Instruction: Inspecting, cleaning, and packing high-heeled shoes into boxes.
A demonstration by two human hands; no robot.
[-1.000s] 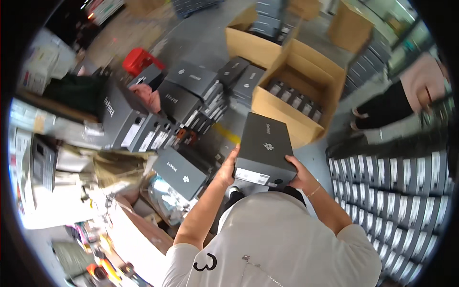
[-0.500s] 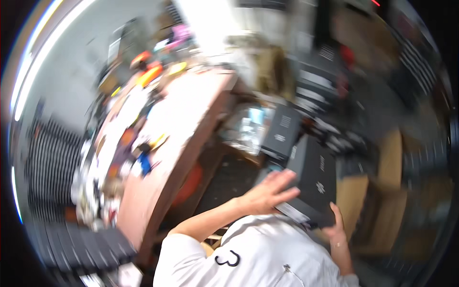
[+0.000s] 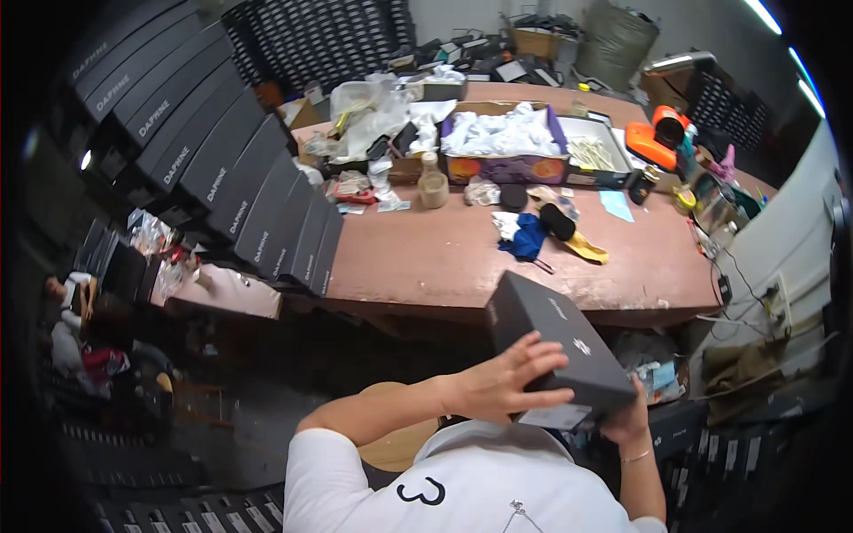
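A closed dark grey shoebox (image 3: 569,342) is held tilted in front of my chest, just off the near edge of the table (image 3: 400,258). My right hand (image 3: 629,419) grips its lower right corner, with part of the fingers hidden behind the box. My left hand (image 3: 515,380) is open, its fingers spread across the box's near left side; whether they press on it I cannot tell. A white label (image 3: 555,416) shows on the box end nearest me. On the table beyond lie a blue cloth (image 3: 526,238) and a black-and-yellow item (image 3: 569,233).
A tall stack of shoeboxes (image 3: 240,186) rises at the left. Along the table's back stand a purple carton of white paper (image 3: 505,142), a glue jar (image 3: 433,186) and an orange tool (image 3: 650,147). A round stool seat (image 3: 386,444) is beside me. Another person (image 3: 75,311) sits far left.
My view has swung, so the table now lies straight ahead instead of at the left. The shoebox has stayed in my right hand, with my left hand spread beside it.
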